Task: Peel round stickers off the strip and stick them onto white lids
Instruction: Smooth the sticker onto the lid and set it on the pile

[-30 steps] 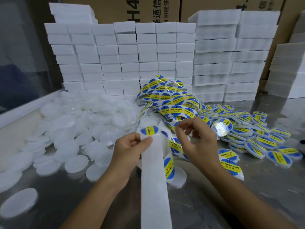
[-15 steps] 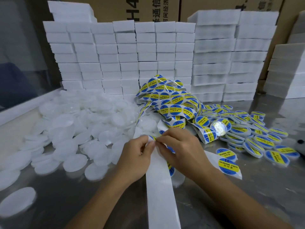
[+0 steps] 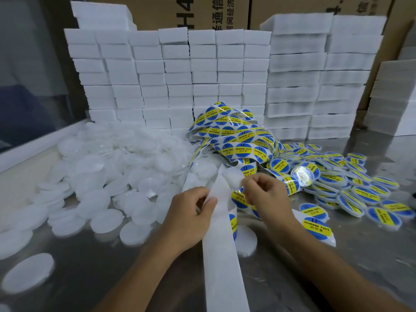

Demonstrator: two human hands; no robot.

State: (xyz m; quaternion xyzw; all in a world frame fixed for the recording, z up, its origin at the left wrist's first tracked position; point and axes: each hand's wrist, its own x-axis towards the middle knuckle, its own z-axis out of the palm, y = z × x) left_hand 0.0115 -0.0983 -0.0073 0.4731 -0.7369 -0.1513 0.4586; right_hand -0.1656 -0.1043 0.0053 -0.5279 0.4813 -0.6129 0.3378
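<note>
We see the right hand point(image 3: 265, 194) now lifted up and to the right, away from the left hand point(image 3: 191, 212), which it touched half a second ago. A round sticker point(image 3: 239, 198) hangs from its pinching fingers, off the white strip point(image 3: 221, 255). The sticker we saw on the strip's top one second ago is gone from there.
</note>
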